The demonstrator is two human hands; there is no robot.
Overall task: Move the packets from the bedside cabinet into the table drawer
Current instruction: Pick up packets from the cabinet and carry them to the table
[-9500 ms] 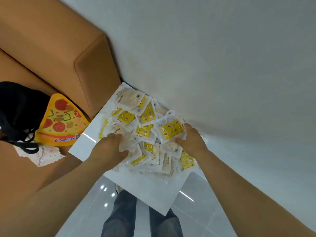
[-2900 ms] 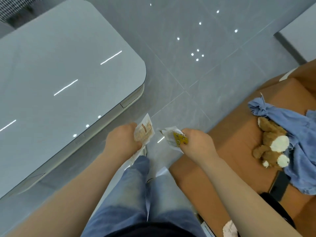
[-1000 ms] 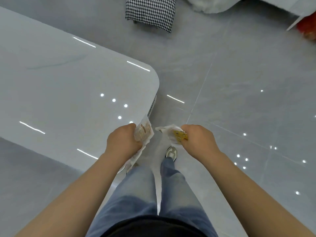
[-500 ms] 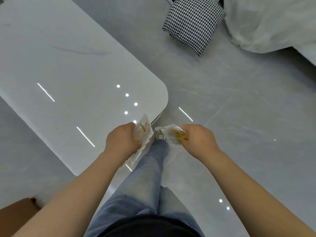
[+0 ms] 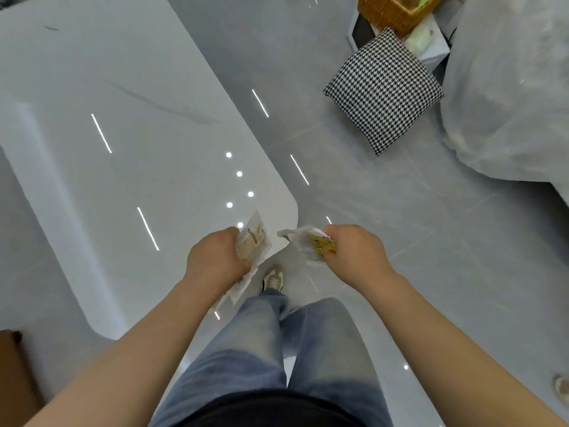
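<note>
- Head view, far left: a brown cardboard-like block (image 5: 12,365) was seen at the lower edge, just beside the near corner of the table.
- A large glossy white table with rounded corners (image 5: 123,149) was spread across the left half, with ceiling lights mirrored in its top.
- The left hand (image 5: 215,260) was held above the table's rounded right corner, its fingers curled round a bunch of white packets printed in tan (image 5: 252,241); one packet stuck up past the knuckles and more hung out below the hand.
- A beige and white shoe (image 5: 272,278) was seen on the floor between the two hands, below the faded blue jeans (image 5: 261,349).
- The right hand (image 5: 357,254) was held over the floor just beside the table corner, clenched on a bunch of white packets with yellow printed labels (image 5: 317,246), which poked out toward the left hand without touching its packets.
- The polished grey tiled floor (image 5: 431,241) filled the right half.
- A black-and-white houndstooth cushion (image 5: 383,90) lay on the floor at the upper right, well apart from the hands.
- An orange wicker basket (image 5: 391,10) was cut off by the top edge, behind the cushion.
- A bulky shape under translucent white plastic sheeting (image 5: 508,87) was set at the far right.
</note>
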